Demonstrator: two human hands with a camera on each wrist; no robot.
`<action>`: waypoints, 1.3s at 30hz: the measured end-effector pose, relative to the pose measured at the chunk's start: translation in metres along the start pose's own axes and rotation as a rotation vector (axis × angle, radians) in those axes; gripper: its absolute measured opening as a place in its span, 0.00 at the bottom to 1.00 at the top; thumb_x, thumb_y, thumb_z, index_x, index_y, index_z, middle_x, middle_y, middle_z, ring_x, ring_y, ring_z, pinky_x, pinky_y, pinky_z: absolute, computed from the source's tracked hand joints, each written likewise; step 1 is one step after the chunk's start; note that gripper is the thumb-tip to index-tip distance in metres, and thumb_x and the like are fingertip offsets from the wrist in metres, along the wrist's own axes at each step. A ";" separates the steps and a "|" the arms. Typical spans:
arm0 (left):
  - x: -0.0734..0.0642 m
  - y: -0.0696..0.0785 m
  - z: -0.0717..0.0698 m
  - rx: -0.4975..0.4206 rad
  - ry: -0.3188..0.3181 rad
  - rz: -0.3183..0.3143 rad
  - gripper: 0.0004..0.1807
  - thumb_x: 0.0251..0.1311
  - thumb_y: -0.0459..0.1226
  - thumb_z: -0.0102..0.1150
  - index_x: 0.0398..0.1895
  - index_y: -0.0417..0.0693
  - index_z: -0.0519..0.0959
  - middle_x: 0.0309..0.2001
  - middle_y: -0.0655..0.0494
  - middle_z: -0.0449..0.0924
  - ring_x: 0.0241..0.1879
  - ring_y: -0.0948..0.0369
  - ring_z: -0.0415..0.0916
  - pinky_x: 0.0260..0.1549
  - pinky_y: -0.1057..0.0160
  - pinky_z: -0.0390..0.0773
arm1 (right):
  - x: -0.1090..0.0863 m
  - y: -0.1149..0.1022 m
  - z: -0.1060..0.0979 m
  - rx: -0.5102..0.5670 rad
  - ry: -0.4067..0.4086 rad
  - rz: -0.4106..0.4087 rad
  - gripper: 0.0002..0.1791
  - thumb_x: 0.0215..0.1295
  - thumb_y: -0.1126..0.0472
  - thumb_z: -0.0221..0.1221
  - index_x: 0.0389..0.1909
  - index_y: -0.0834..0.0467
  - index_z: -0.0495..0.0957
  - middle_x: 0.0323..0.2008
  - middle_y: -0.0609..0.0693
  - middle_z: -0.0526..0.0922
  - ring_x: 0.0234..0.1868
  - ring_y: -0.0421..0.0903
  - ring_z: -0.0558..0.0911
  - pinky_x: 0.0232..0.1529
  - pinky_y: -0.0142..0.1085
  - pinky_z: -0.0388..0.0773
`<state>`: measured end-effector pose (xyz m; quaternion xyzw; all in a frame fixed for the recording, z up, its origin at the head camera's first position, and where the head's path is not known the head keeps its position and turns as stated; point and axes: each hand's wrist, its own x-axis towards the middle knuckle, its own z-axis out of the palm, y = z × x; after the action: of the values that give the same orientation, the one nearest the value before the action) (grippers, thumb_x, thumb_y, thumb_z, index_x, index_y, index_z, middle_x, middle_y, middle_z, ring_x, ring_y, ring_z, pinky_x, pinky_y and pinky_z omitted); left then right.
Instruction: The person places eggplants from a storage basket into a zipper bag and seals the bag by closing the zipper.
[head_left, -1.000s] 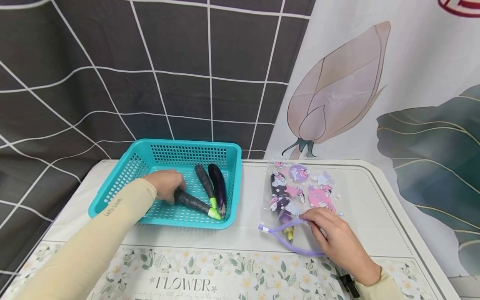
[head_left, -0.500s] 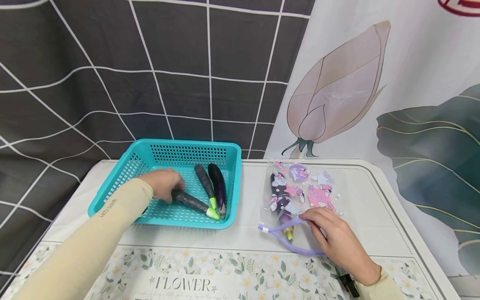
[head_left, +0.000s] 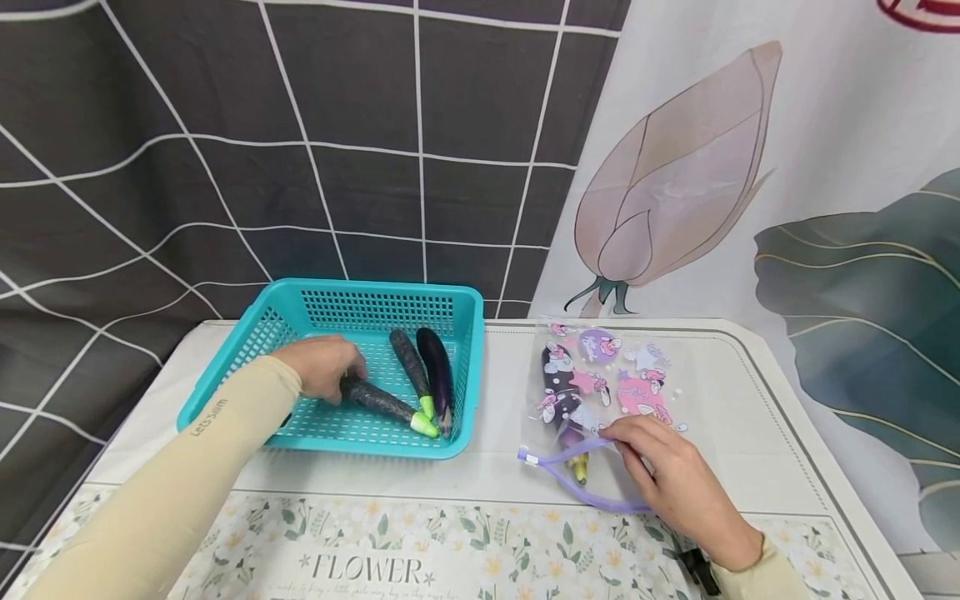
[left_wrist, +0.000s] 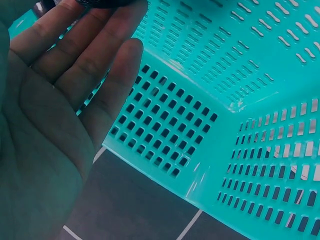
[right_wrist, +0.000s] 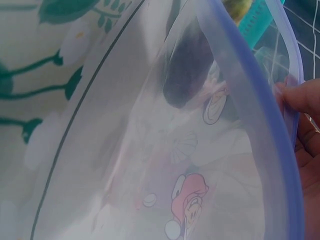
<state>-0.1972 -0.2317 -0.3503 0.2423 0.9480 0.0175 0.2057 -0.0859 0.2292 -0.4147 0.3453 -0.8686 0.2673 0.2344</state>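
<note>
In the head view my left hand [head_left: 322, 367] is inside the teal basket [head_left: 480, 367], holding the far end of a dark zucchini [head_left: 382, 402] with a bright green stem end. The left wrist view shows my fingers [left_wrist: 75, 55] against a dark end at the top edge; the thumb's grip is mostly hidden. My right hand [head_left: 675, 475] pinches the purple rim of a clear zip bag [head_left: 652, 458] printed with pink cartoons, its mouth parted. Inside the bag lies an eggplant [head_left: 572, 442], partly covered by the prints.
Another dark zucchini [head_left: 408, 362] and a glossy eggplant [head_left: 435, 367] lie side by side at the basket's right end. A floral cloth [head_left: 360, 542] covers the table's front. Behind the table hangs a dark grid-patterned curtain [head_left: 360, 150].
My left hand has shifted slightly left, and the zucchini has slid a little left with it. The right hand and the bag stay as they were.
</note>
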 end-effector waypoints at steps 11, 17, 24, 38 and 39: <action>-0.002 -0.001 -0.001 -0.012 0.005 -0.009 0.23 0.42 0.25 0.77 0.45 0.47 0.87 0.40 0.55 0.86 0.43 0.56 0.81 0.47 0.48 0.82 | 0.000 0.001 0.001 0.012 0.021 -0.026 0.22 0.81 0.52 0.41 0.44 0.56 0.83 0.43 0.46 0.83 0.45 0.44 0.81 0.55 0.21 0.69; -0.004 -0.002 -0.003 -0.013 0.016 -0.014 0.22 0.42 0.25 0.76 0.45 0.46 0.87 0.40 0.55 0.86 0.41 0.56 0.81 0.46 0.48 0.82 | -0.001 0.000 -0.001 0.003 0.011 -0.010 0.22 0.81 0.52 0.41 0.43 0.57 0.83 0.43 0.45 0.83 0.46 0.44 0.81 0.55 0.20 0.69; -0.007 -0.004 -0.006 -0.019 0.030 -0.005 0.21 0.43 0.25 0.75 0.44 0.46 0.87 0.40 0.55 0.86 0.38 0.58 0.80 0.45 0.49 0.83 | -0.001 0.000 0.000 0.008 0.017 -0.020 0.22 0.81 0.52 0.41 0.44 0.57 0.83 0.44 0.46 0.83 0.45 0.44 0.81 0.56 0.21 0.69; -0.018 -0.005 -0.012 0.000 0.048 0.010 0.21 0.44 0.28 0.77 0.46 0.43 0.86 0.41 0.53 0.86 0.39 0.56 0.81 0.42 0.51 0.83 | -0.001 0.001 -0.001 0.002 -0.008 0.008 0.23 0.81 0.51 0.39 0.44 0.56 0.83 0.44 0.44 0.83 0.46 0.43 0.81 0.55 0.20 0.69; -0.018 -0.005 -0.013 0.000 0.049 0.009 0.21 0.44 0.28 0.77 0.47 0.43 0.86 0.42 0.53 0.86 0.40 0.56 0.81 0.43 0.50 0.83 | -0.001 0.001 -0.001 0.002 -0.007 0.007 0.23 0.81 0.51 0.39 0.44 0.56 0.83 0.44 0.44 0.83 0.46 0.43 0.81 0.55 0.21 0.69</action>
<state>-0.1898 -0.2434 -0.3323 0.2461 0.9516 0.0243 0.1823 -0.0862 0.2305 -0.4150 0.3435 -0.8703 0.2675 0.2301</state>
